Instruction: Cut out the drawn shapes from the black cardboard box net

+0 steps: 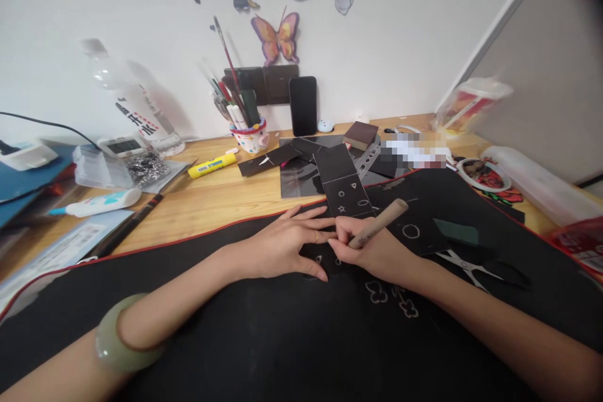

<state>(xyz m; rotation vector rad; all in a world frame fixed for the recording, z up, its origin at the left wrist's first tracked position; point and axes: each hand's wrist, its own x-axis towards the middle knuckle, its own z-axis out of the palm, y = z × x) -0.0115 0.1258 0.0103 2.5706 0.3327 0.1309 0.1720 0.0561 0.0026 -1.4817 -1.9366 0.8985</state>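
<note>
My left hand lies flat with its fingers spread on black paper on the dark mat. Pinched in my right hand is a light brown pen, its tip hidden behind my fingers. Between and behind the hands runs a black paper strip with small outlined shapes, among them a circle, a star and a triangle. Flower outlines show on black just below my right hand. A drawn circle is to its right.
Scissors and a dark green piece lie right of my right hand. Behind the mat are a yellow marker, a brush cup, a phone and a dark box. A bottle stands back left.
</note>
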